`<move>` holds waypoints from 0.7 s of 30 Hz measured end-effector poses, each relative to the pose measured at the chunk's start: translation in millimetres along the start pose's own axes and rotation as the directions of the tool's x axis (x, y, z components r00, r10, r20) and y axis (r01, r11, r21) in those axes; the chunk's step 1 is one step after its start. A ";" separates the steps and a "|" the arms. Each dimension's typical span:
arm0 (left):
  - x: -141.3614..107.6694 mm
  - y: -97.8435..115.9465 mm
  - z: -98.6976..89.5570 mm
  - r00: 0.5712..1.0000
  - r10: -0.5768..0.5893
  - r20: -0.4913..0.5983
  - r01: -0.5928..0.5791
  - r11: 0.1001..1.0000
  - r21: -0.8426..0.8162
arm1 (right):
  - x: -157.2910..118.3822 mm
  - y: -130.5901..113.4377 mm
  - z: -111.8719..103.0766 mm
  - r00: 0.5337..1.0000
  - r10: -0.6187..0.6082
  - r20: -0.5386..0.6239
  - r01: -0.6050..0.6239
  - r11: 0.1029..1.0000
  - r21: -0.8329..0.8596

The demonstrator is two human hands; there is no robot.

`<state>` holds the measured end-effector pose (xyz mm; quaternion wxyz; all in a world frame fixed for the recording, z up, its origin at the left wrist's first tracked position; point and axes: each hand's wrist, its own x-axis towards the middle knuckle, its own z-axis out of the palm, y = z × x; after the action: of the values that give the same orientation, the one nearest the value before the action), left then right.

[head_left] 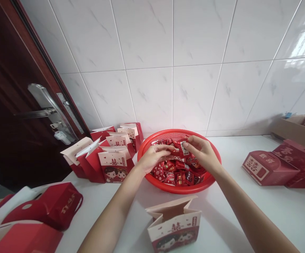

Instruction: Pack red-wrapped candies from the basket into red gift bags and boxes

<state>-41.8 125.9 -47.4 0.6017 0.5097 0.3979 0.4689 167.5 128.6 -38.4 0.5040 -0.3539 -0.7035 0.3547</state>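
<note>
A red plastic basket [178,189] holds a heap of wrapped candies [180,178], mostly red. Over the heap, my right hand [201,150] pinches a red wrapped candy with a white label [184,148] between thumb and fingers. My left hand [154,157] is beside it, its fingers closed on another red wrapped candy [175,151], partly hidden by the fingertips. Just in front of the basket, between my forearms, stands a cream and red paper gift bag [174,228] with a cartoon couple on it; its top is open.
Several similar gift bags [112,163] stand at the left by the wall. Larger red boxes [60,207] sit at the near left. On the right are dark red boxes [269,167] and a cardboard box [294,131]. A dark door with a metal handle [44,112] borders the table's left side.
</note>
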 end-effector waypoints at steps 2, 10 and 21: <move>0.0 0.4 0.2 0.999 0.034 0.013 -0.035 0.998 0.047 | -0.3 0.2 0.5 0.995 -0.028 -0.096 0.027 0.999 -0.017; -2.6 3.7 3.3 0.997 0.058 0.048 -0.061 0.997 0.050 | -3.8 4.6 8.5 0.961 -0.277 -0.016 0.251 0.892 -0.375; -0.4 -2.1 -1.5 0.988 0.129 -0.084 -0.123 0.990 0.071 | -6.6 3.6 9.8 0.943 -0.278 0.184 0.319 0.915 -0.249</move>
<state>-43.0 125.7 -49.7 0.5356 0.5321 0.4063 0.5147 160.2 123.4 -46.9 0.4457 -0.2819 -0.8265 0.1971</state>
